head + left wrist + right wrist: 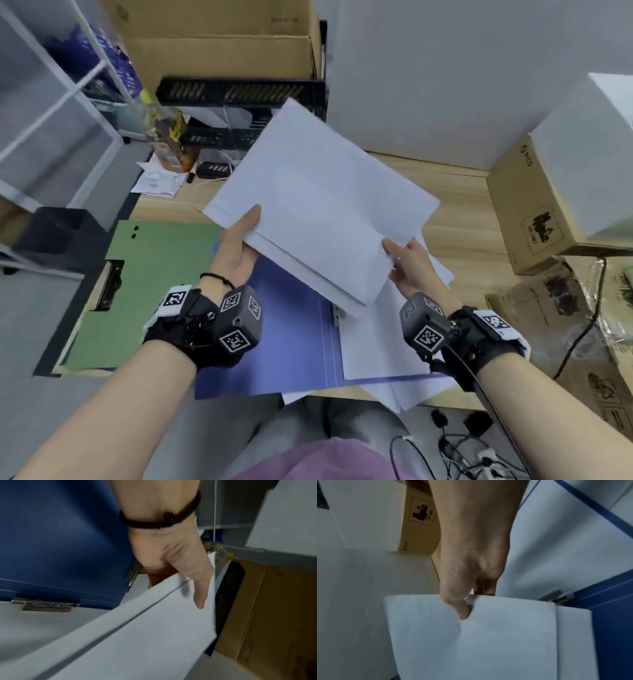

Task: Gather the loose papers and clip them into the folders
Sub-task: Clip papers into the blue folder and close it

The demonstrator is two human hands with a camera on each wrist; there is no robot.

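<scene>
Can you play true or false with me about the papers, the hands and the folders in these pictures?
1. Both hands hold the stack of white papers. True: the left hand and the right hand each grip an edge.
2. The papers lie flat on the desk. False: they are lifted above the open blue folder.
3. A green folder lies left of the blue one. True.
4. The blue folder holds no paper. False: white sheets lie in it.
5. The cardboard box is held by the right hand. False: it sits on the desk, untouched.
</scene>
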